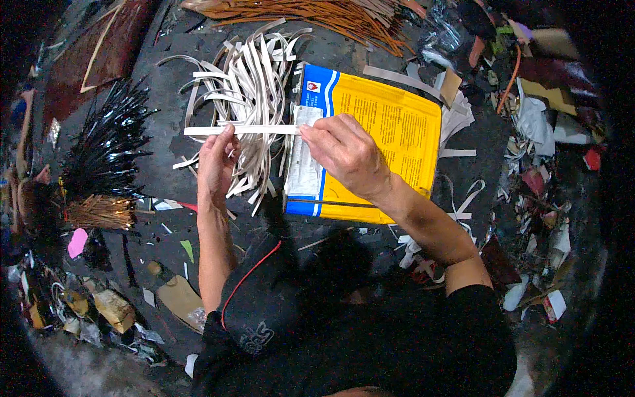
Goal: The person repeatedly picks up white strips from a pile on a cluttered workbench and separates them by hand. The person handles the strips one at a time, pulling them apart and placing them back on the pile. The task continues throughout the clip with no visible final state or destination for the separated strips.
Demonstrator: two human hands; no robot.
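A flat white strip (264,130) is stretched level between my two hands. My left hand (218,155) pinches it near its left end, thumb on top. At the other end, the closed fingers of my right hand (344,149) grip it above a yellow and blue flattened metal sheet (390,126). A whitish worn patch (306,162) covers part of the sheet's blue left side. Behind the held strip lies a loose pile of similar white strips (248,83), curled and tangled. My right hand hides the far end of the held strip.
Bundles of black shiny strips (109,142) and brown strips (99,212) lie at the left. More orange-brown strips (317,14) lie at the far edge. Scraps (539,126) litter the right side, and others (112,309) the lower left. A pink scrap (77,243) is at the left.
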